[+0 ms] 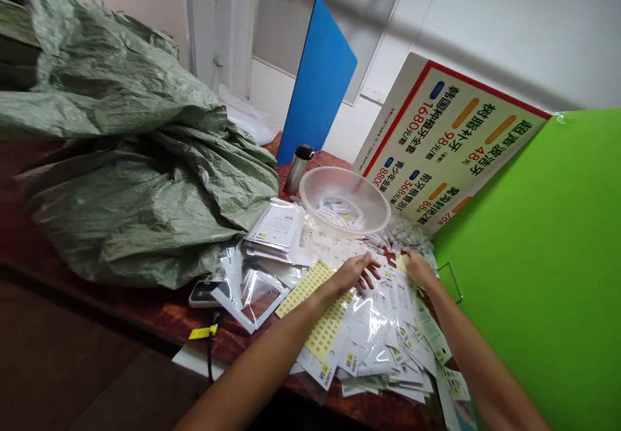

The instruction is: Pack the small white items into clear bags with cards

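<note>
My left hand (355, 273) hovers over a spread of clear-wrapped white cards (373, 327); its fingers are bent but apart, with nothing visible in them. A sheet of yellow round stickers (320, 327) lies under my left wrist, on top of the cards. To the right, my right hand (419, 270) is closed at the far edge of the cards, with a small yellow piece (402, 263) at its fingertips. Its far fingers are partly hidden. A translucent plastic bowl (376, 208) just beyond both hands contains small white packets (339, 213).
Left of the cards are a stack of packaged cards (275, 227), clear bags (257, 295) and a large green woven sack (145, 178). A steel flask (297, 171) stands behind the bowl. A blue board (317, 81), a printed sign (451, 140) and a green panel (538, 263) border the table.
</note>
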Motion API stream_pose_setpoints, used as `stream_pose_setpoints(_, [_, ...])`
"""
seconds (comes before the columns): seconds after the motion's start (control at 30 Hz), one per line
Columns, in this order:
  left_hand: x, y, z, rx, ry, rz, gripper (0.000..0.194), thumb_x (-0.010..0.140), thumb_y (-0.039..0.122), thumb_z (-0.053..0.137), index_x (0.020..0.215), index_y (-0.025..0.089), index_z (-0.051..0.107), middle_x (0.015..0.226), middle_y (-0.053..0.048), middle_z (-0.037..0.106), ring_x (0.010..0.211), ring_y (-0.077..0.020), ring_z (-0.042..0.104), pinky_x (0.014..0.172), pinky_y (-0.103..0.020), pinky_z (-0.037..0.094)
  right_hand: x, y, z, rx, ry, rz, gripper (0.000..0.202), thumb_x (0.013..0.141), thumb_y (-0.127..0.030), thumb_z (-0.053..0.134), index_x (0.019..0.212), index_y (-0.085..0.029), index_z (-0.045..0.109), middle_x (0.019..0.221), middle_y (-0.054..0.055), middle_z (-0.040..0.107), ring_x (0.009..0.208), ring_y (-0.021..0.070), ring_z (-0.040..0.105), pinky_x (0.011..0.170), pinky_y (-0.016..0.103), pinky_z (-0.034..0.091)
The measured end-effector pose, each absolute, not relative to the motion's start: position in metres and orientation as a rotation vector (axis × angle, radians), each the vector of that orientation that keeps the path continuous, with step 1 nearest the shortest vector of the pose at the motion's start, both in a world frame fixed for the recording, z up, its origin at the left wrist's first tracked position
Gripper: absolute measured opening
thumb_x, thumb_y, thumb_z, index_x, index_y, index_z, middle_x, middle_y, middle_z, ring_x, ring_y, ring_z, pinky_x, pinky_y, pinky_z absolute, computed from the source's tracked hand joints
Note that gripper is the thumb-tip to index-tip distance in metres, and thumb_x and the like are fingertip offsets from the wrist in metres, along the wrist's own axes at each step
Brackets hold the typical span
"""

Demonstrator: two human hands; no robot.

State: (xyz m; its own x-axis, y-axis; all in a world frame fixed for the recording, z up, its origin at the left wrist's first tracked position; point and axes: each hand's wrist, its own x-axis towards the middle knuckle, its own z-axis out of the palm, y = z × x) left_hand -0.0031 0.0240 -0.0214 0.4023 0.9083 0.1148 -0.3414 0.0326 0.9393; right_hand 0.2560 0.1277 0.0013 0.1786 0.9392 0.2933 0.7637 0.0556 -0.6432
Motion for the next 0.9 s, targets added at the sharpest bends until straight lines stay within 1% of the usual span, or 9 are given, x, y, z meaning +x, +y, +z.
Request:
stream_pose_setpoints(0.1, [-0.002,0.024,-0.021,1.153,0.610,1.068,0.076,0.089,0.078,0.040,0.110,0.010,0.065,0.093,-0.012,0.071,0.063,-0.0144,0.063,0.056,-0.027,0.046,0.266,0.130,-0.003,-1.723,-1.565,0.400,0.011,0.063,-0.010,0.065,0.059,-0.020,0.059,0.064,0.004,0.059,0.084,0.0282,0.061,0.094,0.051,0.043])
stream_pose_setpoints(0.2, [0.000,0.025,-0.021,1.149,0.598,1.061,0.077,0.088,0.080,0.040,0.110,0.010,0.065,0.093,-0.013,0.071,0.063,-0.0145,0.063,0.056,-0.027,0.045,0.268,0.127,-0.010,-1.676,-1.435,0.481,0.004,0.070,-0.023,0.064,0.070,-0.020,0.060,0.070,0.004,0.060,0.083,0.0265,0.061,0.089,0.045,0.049])
stream_pose_setpoints(0.3, [-0.001,0.024,-0.022,1.145,0.611,1.064,0.075,0.089,0.078,0.041,0.110,0.010,0.065,0.095,-0.013,0.071,0.064,-0.0146,0.063,0.056,-0.027,0.046,0.267,0.119,-0.018,-1.594,-1.286,0.589,0.008,0.078,-0.031,0.056,0.080,-0.023,0.056,0.078,0.005,0.062,0.082,0.0241,0.063,0.084,0.041,0.055])
stream_pose_setpoints(0.47, [-0.005,0.020,-0.019,1.151,0.640,1.064,0.071,0.091,0.075,0.044,0.112,0.011,0.065,0.098,-0.014,0.069,0.068,-0.0155,0.064,0.058,-0.028,0.051,0.266,0.098,-0.031,-1.406,-1.136,0.794,0.008,0.080,-0.030,0.051,0.085,-0.026,0.054,0.091,0.008,0.066,0.096,0.0228,0.068,0.092,0.039,0.057])
stream_pose_setpoints(0.63, [-0.006,0.018,-0.017,1.179,0.663,1.047,0.069,0.091,0.074,0.046,0.113,0.011,0.065,0.098,-0.014,0.069,0.069,-0.0157,0.065,0.058,-0.026,0.052,0.260,0.079,-0.037,-1.216,-1.023,1.068,0.013,0.077,-0.029,0.060,0.088,-0.023,0.060,0.096,0.009,0.070,0.108,0.0265,0.067,0.090,0.041,0.060])
stream_pose_setpoints(0.7, [-0.006,0.018,-0.016,1.213,0.698,1.021,0.069,0.091,0.073,0.045,0.113,0.011,0.065,0.097,-0.013,0.069,0.069,-0.0156,0.065,0.057,-0.026,0.052,0.255,0.073,-0.041,-1.100,-0.926,1.199,0.016,0.075,-0.027,0.066,0.089,-0.022,0.062,0.098,0.007,0.071,0.108,0.0250,0.067,0.092,0.038,0.060])
stream_pose_setpoints(0.77, [-0.007,0.017,-0.015,1.256,0.721,0.998,0.065,0.093,0.070,0.045,0.113,0.011,0.065,0.098,-0.012,0.069,0.070,-0.0156,0.066,0.058,-0.025,0.052,0.249,0.069,-0.044,-0.989,-0.828,1.272,0.024,0.073,-0.026,0.074,0.093,-0.023,0.061,0.099,0.006,0.072,0.107,0.0229,0.068,0.092,0.035,0.060])
stream_pose_setpoints(0.83, [-0.008,0.016,-0.014,1.285,0.735,0.995,0.061,0.094,0.067,0.047,0.113,0.012,0.065,0.099,-0.011,0.069,0.071,-0.0153,0.066,0.058,-0.025,0.052,0.243,0.065,-0.046,-0.921,-0.768,1.262,0.035,0.072,-0.028,0.079,0.101,-0.025,0.059,0.098,0.005,0.071,0.102,0.0224,0.070,0.087,0.035,0.062])
stream_pose_setpoints(0.9, [-0.008,0.014,-0.012,1.312,0.779,0.994,0.056,0.094,0.064,0.047,0.111,0.014,0.065,0.098,-0.010,0.069,0.071,-0.0152,0.065,0.057,-0.024,0.051,0.240,0.061,-0.044,-0.937,-0.787,1.139,0.040,0.076,-0.033,0.077,0.110,-0.027,0.058,0.097,0.004,0.070,0.094,0.0222,0.070,0.080,0.036,0.062])
